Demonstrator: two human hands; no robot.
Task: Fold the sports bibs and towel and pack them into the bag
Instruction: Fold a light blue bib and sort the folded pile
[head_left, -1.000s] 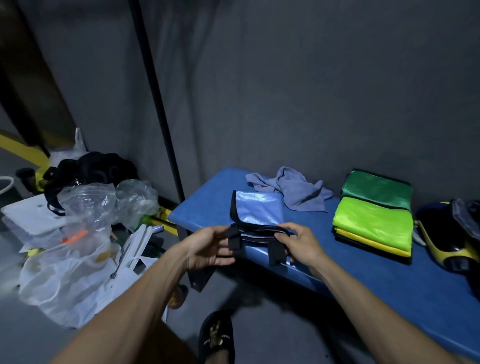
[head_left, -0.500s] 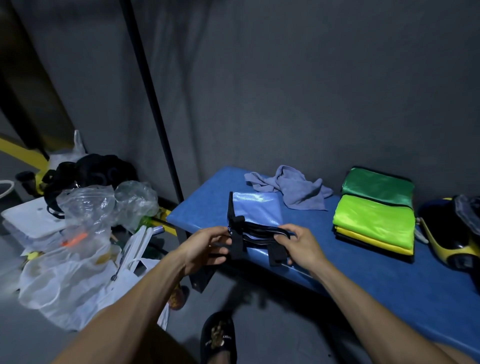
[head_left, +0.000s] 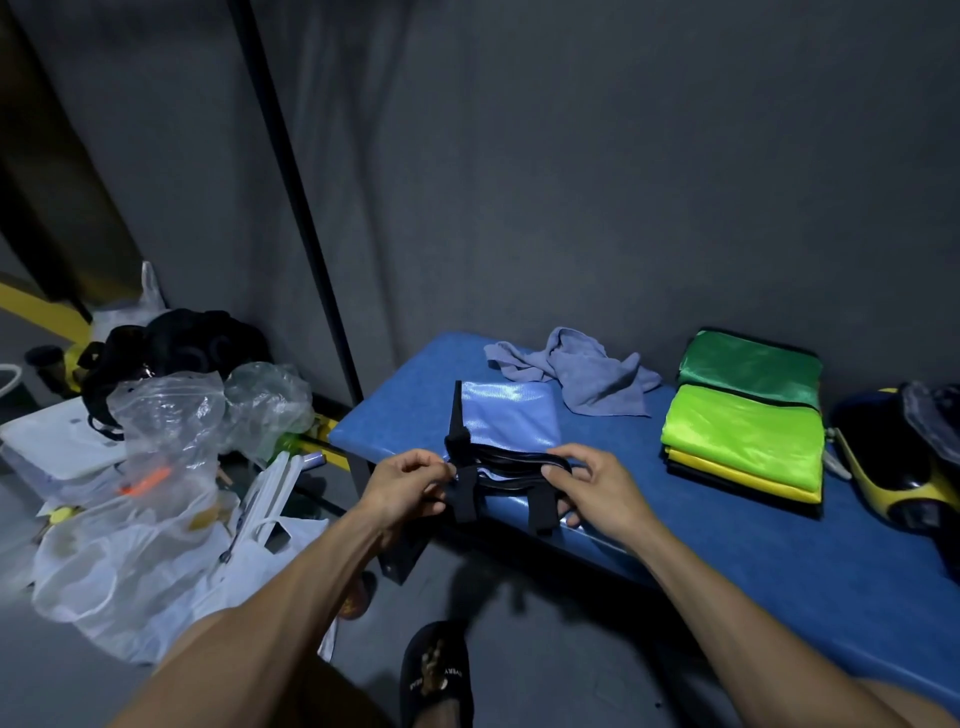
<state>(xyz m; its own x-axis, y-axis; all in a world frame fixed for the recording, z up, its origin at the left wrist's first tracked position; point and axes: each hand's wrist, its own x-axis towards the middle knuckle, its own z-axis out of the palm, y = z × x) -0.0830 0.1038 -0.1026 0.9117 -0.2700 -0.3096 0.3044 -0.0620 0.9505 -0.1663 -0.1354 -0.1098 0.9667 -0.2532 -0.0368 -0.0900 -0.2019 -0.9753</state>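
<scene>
One shiny light-blue fabric bib with black straps (head_left: 506, 421) lies flat at the near left end of the blue padded worktop (head_left: 779, 561), its black edging bunched along the near side. The left hand (head_left: 410, 480) pinches a black strap at the bib's near left corner; the right hand (head_left: 597, 491) curls round the black trim to the right. One crumpled grey-blue towel (head_left: 576, 371) lies just beyond the bib. Further right sits one stack of four folded bibs (head_left: 748, 431): dark green, lime, yellow, black. One black-and-yellow bag (head_left: 904, 462) rests at the far right.
</scene>
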